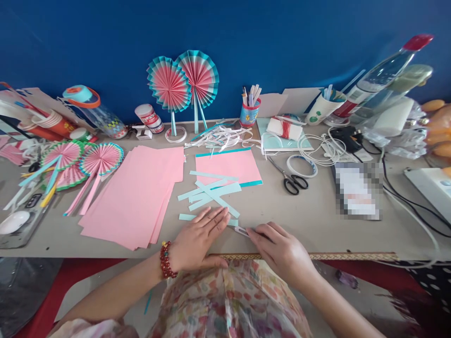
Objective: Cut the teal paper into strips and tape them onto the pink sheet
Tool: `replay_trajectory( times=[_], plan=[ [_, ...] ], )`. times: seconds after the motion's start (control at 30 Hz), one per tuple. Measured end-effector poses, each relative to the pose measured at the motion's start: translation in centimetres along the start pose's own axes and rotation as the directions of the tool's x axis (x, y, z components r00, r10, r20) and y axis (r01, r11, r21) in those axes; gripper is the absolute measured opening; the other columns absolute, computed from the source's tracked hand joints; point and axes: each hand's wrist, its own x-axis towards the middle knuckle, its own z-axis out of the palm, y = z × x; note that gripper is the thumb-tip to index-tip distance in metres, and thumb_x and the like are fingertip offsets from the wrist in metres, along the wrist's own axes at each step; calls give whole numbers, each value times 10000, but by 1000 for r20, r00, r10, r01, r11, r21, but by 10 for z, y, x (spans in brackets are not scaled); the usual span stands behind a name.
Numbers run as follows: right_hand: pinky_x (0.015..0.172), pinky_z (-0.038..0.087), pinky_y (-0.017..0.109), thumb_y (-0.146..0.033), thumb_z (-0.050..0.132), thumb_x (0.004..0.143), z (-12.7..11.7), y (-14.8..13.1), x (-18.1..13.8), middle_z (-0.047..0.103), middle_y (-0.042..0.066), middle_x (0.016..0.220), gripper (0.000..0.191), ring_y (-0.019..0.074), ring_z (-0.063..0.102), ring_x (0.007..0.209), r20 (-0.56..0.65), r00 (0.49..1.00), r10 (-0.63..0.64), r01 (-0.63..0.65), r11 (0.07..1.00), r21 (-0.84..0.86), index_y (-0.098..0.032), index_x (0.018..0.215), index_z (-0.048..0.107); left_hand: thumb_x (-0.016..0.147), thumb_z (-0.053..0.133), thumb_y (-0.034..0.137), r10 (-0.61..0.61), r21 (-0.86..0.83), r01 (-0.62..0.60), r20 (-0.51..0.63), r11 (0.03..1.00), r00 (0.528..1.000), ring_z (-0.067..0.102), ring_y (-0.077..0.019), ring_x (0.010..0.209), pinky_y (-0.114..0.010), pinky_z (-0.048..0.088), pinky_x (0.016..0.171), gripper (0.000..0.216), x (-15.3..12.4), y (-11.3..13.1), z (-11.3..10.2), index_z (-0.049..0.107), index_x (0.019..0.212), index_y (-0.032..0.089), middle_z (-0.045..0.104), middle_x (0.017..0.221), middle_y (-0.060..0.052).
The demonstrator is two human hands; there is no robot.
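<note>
My left hand [199,237] lies flat near the table's front edge, fingers stretched out and pressing on a light blue paper strip [186,217]. My right hand [280,249] is closed around a small knife-like cutter [241,230] whose tip points at the left hand's fingertips. Just beyond lies a loose pile of light blue strips [211,192]. Behind the pile sits a pink sheet with teal edges [229,166]. A red bead bracelet [165,260] is on my left wrist.
A stack of pink paper [137,197] lies at the left, with finished pink paper fans [84,164] beyond it and two upright fans [183,84] at the wall. Black scissors [292,178], a tape roll [301,165], cables, cups, bottles and a pen pot [249,112] crowd the right and back.
</note>
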Motion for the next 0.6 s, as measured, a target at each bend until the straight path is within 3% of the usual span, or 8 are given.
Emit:
replay_trajectory(
  times=[0.17, 0.6],
  plan=[
    [695, 527, 285, -111, 454, 982, -1, -1, 1, 658, 85, 867, 268, 173, 589, 784, 8, 1000, 3, -3, 1000, 12, -134, 1088, 699, 942, 294, 740, -29, 12, 29, 1, 1000, 1000, 114, -294, 1530, -482, 108, 1244, 945, -10, -11, -9, 41, 1595, 105, 119, 1649, -144],
    [695, 528, 272, -114, 469, 970, 2, -10, 5, 655, 75, 851, 271, 171, 602, 786, 28, 999, 34, -34, 999, -11, -171, 1095, 702, 869, 262, 832, -14, 103, 12, 20, 995, 1000, 140, -287, 1525, -450, 110, 1234, 1045, -12, -12, 1, 116, 1590, 89, 162, 1643, -144]
  ],
)
